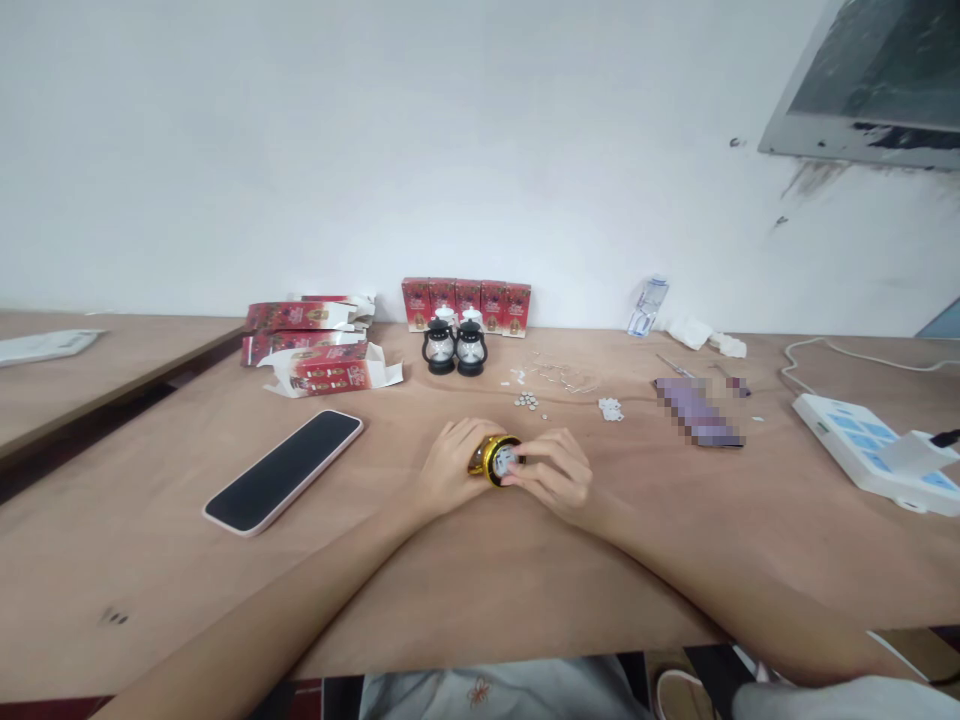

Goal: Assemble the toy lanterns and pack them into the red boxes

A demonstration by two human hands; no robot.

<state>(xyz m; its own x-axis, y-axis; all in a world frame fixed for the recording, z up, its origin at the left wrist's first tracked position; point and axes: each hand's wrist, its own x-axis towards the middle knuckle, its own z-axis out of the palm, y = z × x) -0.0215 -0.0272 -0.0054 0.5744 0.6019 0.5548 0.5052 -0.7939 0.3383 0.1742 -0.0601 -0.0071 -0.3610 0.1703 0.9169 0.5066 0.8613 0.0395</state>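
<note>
My left hand [455, 462] is wrapped round a small gold lantern [475, 462], tipped on its side with its round base facing me and to the right. Inside the base's gold rim a whitish middle shows. The thumb and fingers of my right hand [556, 470] are pinched against that whitish part; whatever lies between the fingertips is too small to make out. Beyond my hands stand two black mini lanterns [455, 352] with clear globes, with white lanterns [457, 315] behind them. Several button cells [528, 400] and a small pile of white pieces [610, 409] lie past my right hand.
Red printed boxes [466, 297] stand against the wall; opened red cartons [322, 368] lie left of them. A phone [285, 472] rests at left. Thin clear strips [562, 375], a purple packet [697, 412], a screwdriver-like tool [675, 367], a clear bottle [648, 306] and a power strip [874, 450] occupy the right.
</note>
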